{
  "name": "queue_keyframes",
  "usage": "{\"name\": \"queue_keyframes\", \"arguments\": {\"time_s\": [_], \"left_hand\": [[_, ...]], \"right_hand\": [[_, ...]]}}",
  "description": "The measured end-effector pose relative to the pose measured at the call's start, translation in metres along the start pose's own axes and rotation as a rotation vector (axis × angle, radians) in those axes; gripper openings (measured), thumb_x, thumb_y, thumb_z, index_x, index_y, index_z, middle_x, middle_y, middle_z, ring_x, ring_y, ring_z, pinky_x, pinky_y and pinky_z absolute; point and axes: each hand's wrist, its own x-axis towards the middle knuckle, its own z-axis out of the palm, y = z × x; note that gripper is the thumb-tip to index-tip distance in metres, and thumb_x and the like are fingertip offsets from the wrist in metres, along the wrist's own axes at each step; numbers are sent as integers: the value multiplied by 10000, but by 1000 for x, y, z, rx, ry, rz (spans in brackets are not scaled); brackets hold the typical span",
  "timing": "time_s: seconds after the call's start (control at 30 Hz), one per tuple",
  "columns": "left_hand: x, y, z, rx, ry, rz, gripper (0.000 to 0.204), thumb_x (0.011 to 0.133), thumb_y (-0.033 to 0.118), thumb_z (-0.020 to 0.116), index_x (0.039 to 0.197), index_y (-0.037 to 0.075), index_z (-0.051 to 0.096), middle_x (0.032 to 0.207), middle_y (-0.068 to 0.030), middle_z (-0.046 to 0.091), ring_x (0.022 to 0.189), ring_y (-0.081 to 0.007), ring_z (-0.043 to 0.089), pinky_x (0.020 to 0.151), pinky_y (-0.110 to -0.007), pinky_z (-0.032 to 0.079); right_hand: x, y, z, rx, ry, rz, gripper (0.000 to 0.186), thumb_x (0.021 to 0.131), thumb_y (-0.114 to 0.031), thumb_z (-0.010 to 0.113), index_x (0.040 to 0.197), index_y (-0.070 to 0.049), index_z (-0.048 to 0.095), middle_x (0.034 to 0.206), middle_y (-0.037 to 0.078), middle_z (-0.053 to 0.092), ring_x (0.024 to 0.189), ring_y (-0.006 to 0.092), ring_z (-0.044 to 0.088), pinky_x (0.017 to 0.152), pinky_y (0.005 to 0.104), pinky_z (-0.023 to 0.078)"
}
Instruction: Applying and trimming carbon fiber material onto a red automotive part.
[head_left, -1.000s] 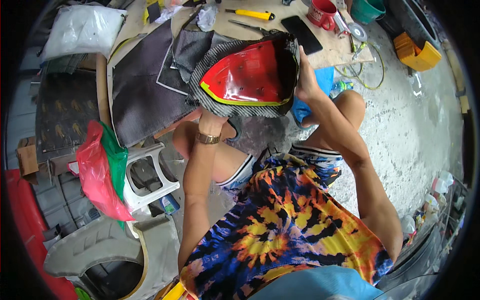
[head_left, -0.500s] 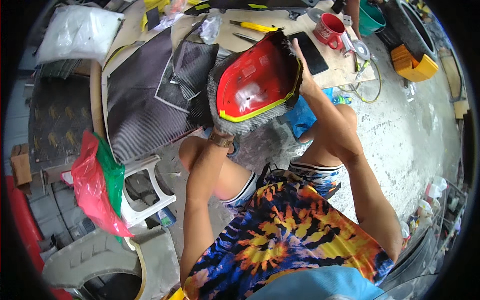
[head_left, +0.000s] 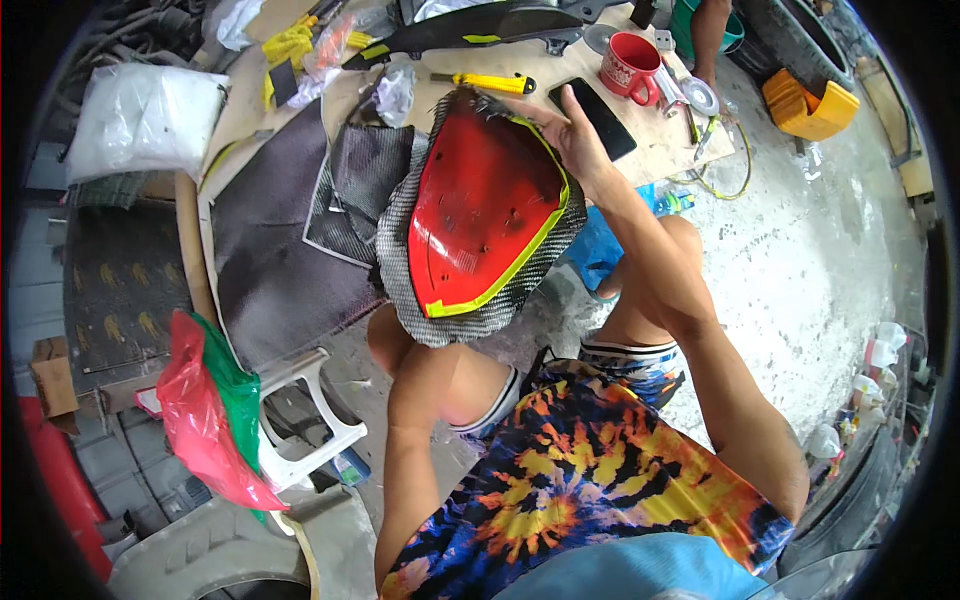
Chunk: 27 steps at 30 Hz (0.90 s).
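I hold up a red curved mould (head_left: 478, 215) with a yellow-green edge, wrapped from behind in grey woven fibre cloth (head_left: 470, 318) whose frayed rim sticks out all round. My right hand (head_left: 572, 142) grips its upper right edge, fingers spread along the rim. My left hand is hidden behind the lower part of the piece; only the left forearm (head_left: 415, 440) shows, rising to it. The piece stands tilted over my knees, in front of a low wooden table (head_left: 655, 150).
On the table lie a black phone (head_left: 600, 120), a red mug (head_left: 630, 68), a yellow utility knife (head_left: 492, 83), tape rolls and a long black part (head_left: 480, 30). Dark fibre sheets (head_left: 270, 260) lie left. A white plastic stool (head_left: 305, 420) and red-green bag (head_left: 205, 415) stand lower left.
The red mould has turned from lying broad and flat to standing more upright, and has come closer to me and lower. My right hand stayed on its upper right edge.
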Motion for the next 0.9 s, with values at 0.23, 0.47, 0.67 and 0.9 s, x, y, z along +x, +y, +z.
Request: {"name": "queue_keyframes", "arguments": {"time_s": [0.23,0.47,0.67,0.9], "left_hand": [[3,28,-33,42,-43,-41,615,954,501,418,1397,75,385,1394,-149,456,1246,-310,467,1088,-457,345],[12,52,-50,43,-82,-61,621,952,508,415,1396,75,386,1394,-149,456,1247,-309,467,1089,-456,342],[35,74,-57,29,-133,-38,625,951,513,413,1396,75,387,1394,-149,456,1247,-309,467,1091,-455,340],[0,59,-58,-86,-62,-87,631,950,520,411,1396,74,388,1394,-149,457,1248,-308,466,1092,-453,338]], "right_hand": [[0,3,-24,29,-109,-57,773,955,-638,220,1361,-20,444,1326,165,539,1171,235,557,1008,358,417],[-7,2,-16,-47,-52,-38,769,957,-634,223,1310,-4,486,1277,168,574,1129,241,582,958,355,453],[-16,13,-3,-112,-57,1,774,963,-631,186,1319,-14,491,1244,136,598,1091,206,592,931,346,458],[-9,12,-1,-218,-18,31,792,951,-648,207,1312,-13,515,1187,107,622,1089,182,575,927,317,428]]}}
